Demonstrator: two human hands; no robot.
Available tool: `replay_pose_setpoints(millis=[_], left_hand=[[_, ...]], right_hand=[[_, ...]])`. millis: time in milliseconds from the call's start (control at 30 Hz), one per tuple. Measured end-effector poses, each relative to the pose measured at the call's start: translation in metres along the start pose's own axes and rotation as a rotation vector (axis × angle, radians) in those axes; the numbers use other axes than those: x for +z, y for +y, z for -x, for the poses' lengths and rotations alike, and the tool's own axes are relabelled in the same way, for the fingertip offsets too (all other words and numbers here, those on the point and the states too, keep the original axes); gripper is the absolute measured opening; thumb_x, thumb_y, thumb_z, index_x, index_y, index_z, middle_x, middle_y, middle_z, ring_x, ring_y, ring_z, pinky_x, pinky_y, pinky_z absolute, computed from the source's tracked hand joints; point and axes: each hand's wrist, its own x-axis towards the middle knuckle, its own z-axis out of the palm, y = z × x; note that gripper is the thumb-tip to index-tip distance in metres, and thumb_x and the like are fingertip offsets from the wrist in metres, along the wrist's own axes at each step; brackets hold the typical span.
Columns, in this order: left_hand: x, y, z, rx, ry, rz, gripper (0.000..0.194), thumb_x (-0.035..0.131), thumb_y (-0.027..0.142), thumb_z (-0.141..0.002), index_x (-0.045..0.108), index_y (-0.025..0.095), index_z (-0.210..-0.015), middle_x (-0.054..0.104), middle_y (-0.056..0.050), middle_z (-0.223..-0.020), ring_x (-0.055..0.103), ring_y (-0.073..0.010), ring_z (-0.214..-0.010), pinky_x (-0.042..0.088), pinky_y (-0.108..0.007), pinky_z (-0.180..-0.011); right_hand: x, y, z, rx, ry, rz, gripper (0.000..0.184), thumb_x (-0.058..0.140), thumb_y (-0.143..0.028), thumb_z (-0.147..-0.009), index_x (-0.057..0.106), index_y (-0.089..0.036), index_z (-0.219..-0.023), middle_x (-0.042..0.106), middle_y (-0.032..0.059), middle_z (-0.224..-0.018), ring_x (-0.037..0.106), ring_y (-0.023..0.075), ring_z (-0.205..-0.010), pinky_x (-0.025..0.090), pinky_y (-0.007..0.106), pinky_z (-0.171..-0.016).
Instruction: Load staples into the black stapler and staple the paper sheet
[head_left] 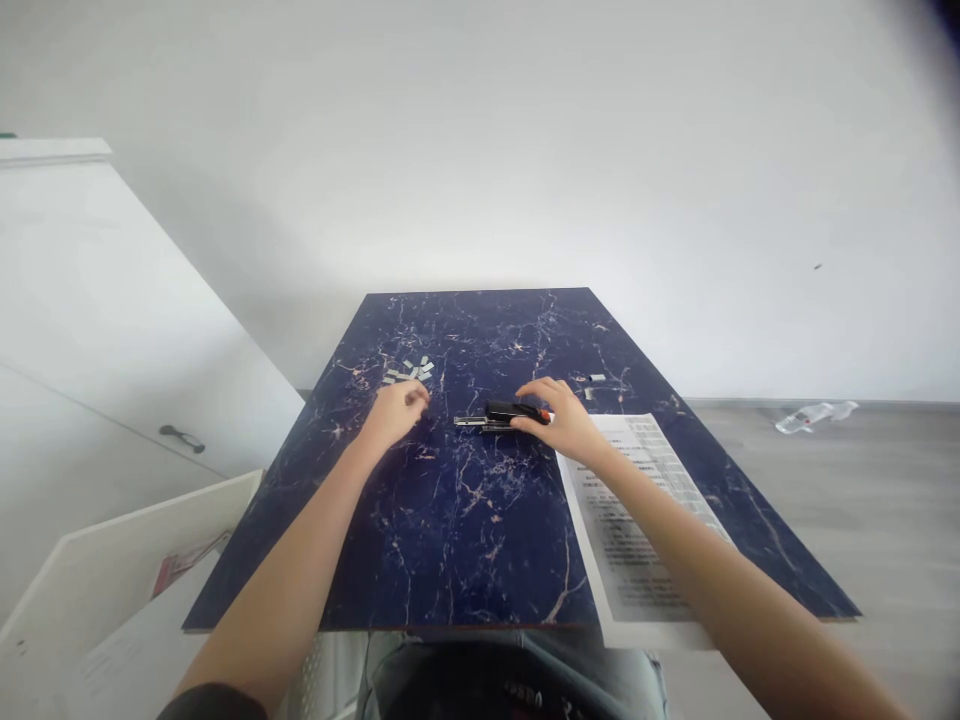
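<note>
A black stapler (pixel 506 411) with an orange-red part at its right end lies across the middle of the table, its metal magazine (pixel 470 422) sticking out to the left. My right hand (pixel 559 415) is around the stapler's right end, thumb on the near side and fingers on the far side. To the left, my left hand (pixel 400 407) has its fingers curled together just in front of a small pile of pale staple strips (pixel 412 372). Whatever those fingertips may pinch is hidden.
Printed paper sheets (pixel 637 520) lie under my right forearm and overhang the table's front edge. Small pale pieces (pixel 596 378) sit beyond my right hand. The dark blue marbled table (pixel 480 330) stands near a white wall. An open white drawer (pixel 150 520) is at left; clear plastic (pixel 816 416) lies on the floor.
</note>
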Motion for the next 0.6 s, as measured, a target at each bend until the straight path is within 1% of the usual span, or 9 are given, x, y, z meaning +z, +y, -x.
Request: replay_pose_setpoints(millis=[33, 67, 133, 167, 233, 367, 467, 600], left_hand=[[0.006, 0.002, 0.002, -0.017, -0.075, 0.056, 0.014, 0.057, 0.018, -0.084, 0.070, 0.016, -0.089, 0.076, -0.006, -0.082, 0.068, -0.0157, -0.063, 0.052, -0.025, -0.061], [0.012, 0.003, 0.003, -0.027, -0.138, 0.114, 0.013, 0.061, 0.021, -0.084, 0.071, 0.016, -0.091, 0.076, -0.007, -0.083, 0.070, -0.0168, -0.065, 0.054, -0.026, -0.061], [0.024, 0.005, 0.006, -0.020, -0.210, 0.223, 0.016, 0.068, 0.029, -0.084, 0.072, 0.016, -0.092, 0.077, -0.008, -0.083, 0.074, -0.0193, -0.070, 0.060, -0.030, -0.067], [0.029, 0.005, 0.007, -0.012, -0.225, 0.270, 0.017, 0.070, 0.032, -0.084, 0.073, 0.016, -0.091, 0.077, -0.009, -0.082, 0.075, -0.0204, -0.073, 0.062, -0.032, -0.071], [0.036, 0.007, 0.009, -0.003, -0.234, 0.346, 0.021, 0.073, 0.035, -0.083, 0.074, 0.015, -0.090, 0.078, -0.009, -0.082, 0.077, -0.0221, -0.078, 0.064, -0.035, -0.078], [0.041, 0.008, 0.009, -0.038, -0.229, 0.460, 0.027, 0.080, 0.036, -0.079, 0.075, 0.012, -0.092, 0.079, -0.011, -0.083, 0.078, -0.0240, -0.082, 0.065, -0.040, -0.084], [0.045, 0.009, 0.006, -0.054, -0.242, 0.511, 0.031, 0.083, 0.035, -0.076, 0.076, 0.011, -0.094, 0.080, -0.012, -0.085, 0.078, -0.0254, -0.084, 0.064, -0.042, -0.088], [0.056, 0.009, 0.003, -0.015, -0.255, 0.511, 0.029, 0.083, 0.033, -0.078, 0.077, 0.011, -0.095, 0.080, -0.013, -0.087, 0.078, -0.0252, -0.085, 0.064, -0.042, -0.088]], right_hand=[[-0.003, 0.003, 0.003, 0.028, 0.018, -0.010, 0.033, 0.068, -0.051, -0.089, 0.068, -0.025, -0.110, 0.066, 0.0082, -0.108, 0.060, 0.0275, -0.099, 0.048, 0.043, -0.089], [-0.005, 0.006, 0.005, 0.060, 0.023, -0.034, 0.031, 0.065, -0.051, -0.091, 0.069, -0.025, -0.107, 0.065, 0.0073, -0.102, 0.060, 0.0245, -0.088, 0.049, 0.041, -0.082], [-0.007, 0.015, 0.009, 0.112, -0.009, -0.111, 0.036, 0.066, -0.055, -0.089, 0.070, -0.025, -0.107, 0.063, 0.0053, -0.095, 0.055, 0.0188, -0.070, 0.049, 0.036, -0.069], [-0.007, 0.020, 0.010, 0.123, -0.032, -0.147, 0.039, 0.070, -0.056, -0.085, 0.070, -0.025, -0.109, 0.063, 0.0047, -0.095, 0.053, 0.0170, -0.066, 0.048, 0.035, -0.065], [-0.005, 0.030, 0.011, 0.116, -0.069, -0.187, 0.043, 0.075, -0.057, -0.080, 0.071, -0.025, -0.109, 0.064, 0.0047, -0.097, 0.053, 0.0162, -0.065, 0.048, 0.034, -0.064], [-0.001, 0.043, 0.010, 0.116, -0.075, -0.211, 0.041, 0.080, -0.053, -0.076, 0.072, -0.023, -0.103, 0.066, 0.0044, -0.094, 0.058, 0.0185, -0.074, 0.052, 0.036, -0.072], [0.001, 0.046, 0.010, 0.143, -0.065, -0.226, 0.042, 0.082, -0.052, -0.074, 0.072, -0.023, -0.102, 0.066, 0.0035, -0.091, 0.059, 0.0187, -0.074, 0.053, 0.037, -0.073], [0.002, 0.044, 0.011, 0.135, -0.061, -0.217, 0.039, 0.079, -0.052, -0.077, 0.071, -0.023, -0.102, 0.068, 0.0043, -0.093, 0.061, 0.0198, -0.077, 0.053, 0.037, -0.075]])
